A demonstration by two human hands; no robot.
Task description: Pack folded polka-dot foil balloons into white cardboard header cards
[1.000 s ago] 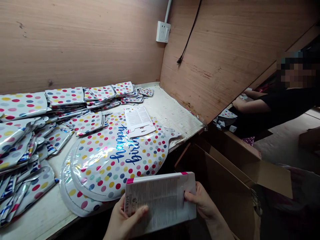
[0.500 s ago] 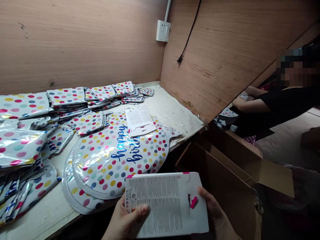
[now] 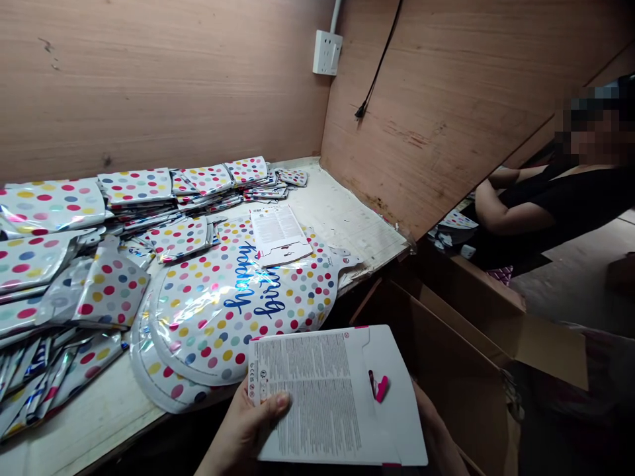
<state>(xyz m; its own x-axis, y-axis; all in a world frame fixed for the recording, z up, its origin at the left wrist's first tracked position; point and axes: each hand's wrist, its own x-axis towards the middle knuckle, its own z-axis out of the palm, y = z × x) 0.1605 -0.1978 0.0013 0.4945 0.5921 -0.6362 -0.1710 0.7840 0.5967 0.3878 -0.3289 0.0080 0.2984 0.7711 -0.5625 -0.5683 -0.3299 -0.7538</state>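
A flat white cardboard box (image 3: pixel 317 396), printed with fine grey text, is held tilted low in front of me. Near its right end, a pink tab (image 3: pixel 381 389) sticks out of a slot. My left hand (image 3: pixel 253 423) grips the left side, thumb pressed on the printed face. At the right edge, my right hand (image 3: pixel 436 430) is partly behind the box, its fingers hidden. Beyond the box, dotted foil balloons (image 3: pixel 198 317) with blue lettering lie flat and overlap on the table. Another white printed package (image 3: pixel 280 231) rests on them.
Folded dotted foil balloons (image 3: pixel 133 185) are piled along the back and left of the table (image 3: pixel 342 192). Open cardboard boxes (image 3: pixel 441 357) stand below its right edge. A person in black (image 3: pixel 530 218) is beyond the partition. A plug cable (image 3: pixel 380 66) hangs near a wall socket (image 3: pixel 327 53).
The box has tilted slightly, its right end swinging toward me. My right hand's thumb has gone from the face, and the hand is now behind the edge. A folded balloon at left shows differently.
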